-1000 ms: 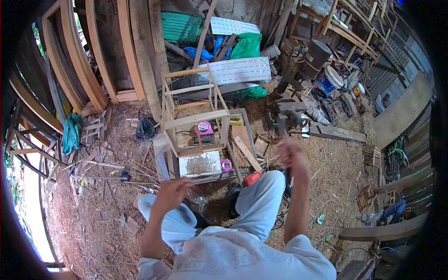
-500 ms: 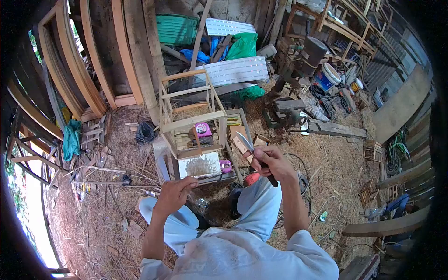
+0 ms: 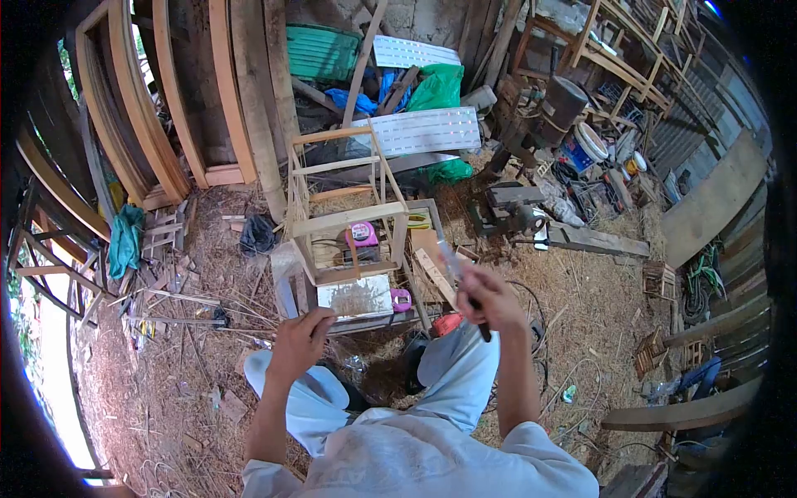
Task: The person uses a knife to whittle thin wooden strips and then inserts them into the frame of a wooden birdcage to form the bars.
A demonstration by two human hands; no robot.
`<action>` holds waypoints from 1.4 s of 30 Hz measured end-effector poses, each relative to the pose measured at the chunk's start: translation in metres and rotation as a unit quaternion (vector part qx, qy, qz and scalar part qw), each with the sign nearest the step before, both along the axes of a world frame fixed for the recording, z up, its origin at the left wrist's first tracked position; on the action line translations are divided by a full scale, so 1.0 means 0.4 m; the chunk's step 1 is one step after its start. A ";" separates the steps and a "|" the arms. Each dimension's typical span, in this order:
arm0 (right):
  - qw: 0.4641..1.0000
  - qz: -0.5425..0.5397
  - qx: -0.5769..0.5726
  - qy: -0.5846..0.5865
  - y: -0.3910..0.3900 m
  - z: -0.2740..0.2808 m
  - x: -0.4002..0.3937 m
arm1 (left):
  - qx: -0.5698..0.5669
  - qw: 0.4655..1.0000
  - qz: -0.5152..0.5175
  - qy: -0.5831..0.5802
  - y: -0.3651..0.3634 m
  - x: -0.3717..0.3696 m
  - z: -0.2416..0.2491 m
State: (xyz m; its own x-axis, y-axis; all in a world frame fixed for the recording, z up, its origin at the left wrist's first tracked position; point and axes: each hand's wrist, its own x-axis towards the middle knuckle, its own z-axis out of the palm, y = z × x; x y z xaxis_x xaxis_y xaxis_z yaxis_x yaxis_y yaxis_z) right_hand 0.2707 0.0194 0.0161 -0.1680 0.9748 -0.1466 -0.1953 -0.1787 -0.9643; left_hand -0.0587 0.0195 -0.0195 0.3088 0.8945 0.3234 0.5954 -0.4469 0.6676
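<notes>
My right hand (image 3: 491, 300) is closed around the dark handle of a knife (image 3: 486, 334), its pale blade pointing up and away from me. Motion blurs both the blade and the fingers. My left hand (image 3: 300, 342) is above my left knee, near the front edge of a white board (image 3: 357, 296) with grey smears. Its thumb and fingers are pinched together; whatever is between them is too small to tell. Beside the board lies a pink tape measure (image 3: 401, 300). A small wooden frame (image 3: 349, 222) stands just beyond, with another pink tape measure (image 3: 360, 233) visible through it.
Shavings and wood scraps cover the floor. A dark machine (image 3: 510, 203) and a long timber (image 3: 599, 239) are at the right. Curved wooden frames (image 3: 137, 104) lean at the left. A red object (image 3: 447, 324) lies by my right knee, near a cable (image 3: 544, 324).
My right hand has shifted slightly with the knife, whose blade is now blurred and more upright. My left hand has moved a little to the left. The whole view has shifted slightly.
</notes>
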 end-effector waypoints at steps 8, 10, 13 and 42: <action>0.999 0.038 0.006 0.029 0.033 0.014 -0.037 | 0.042 0.998 -0.036 -0.022 -0.009 0.025 0.013; 0.999 0.029 -0.028 0.027 0.033 0.005 -0.022 | 0.028 0.999 -0.039 0.006 -0.022 0.022 0.007; 0.984 -0.175 0.014 -0.004 0.049 -0.021 0.071 | 0.024 1.000 0.007 -0.012 -0.025 -0.034 -0.078; 0.997 -0.017 -0.008 0.081 0.022 -0.041 -0.098 | -0.051 0.998 -0.022 -0.012 -0.033 -0.002 -0.020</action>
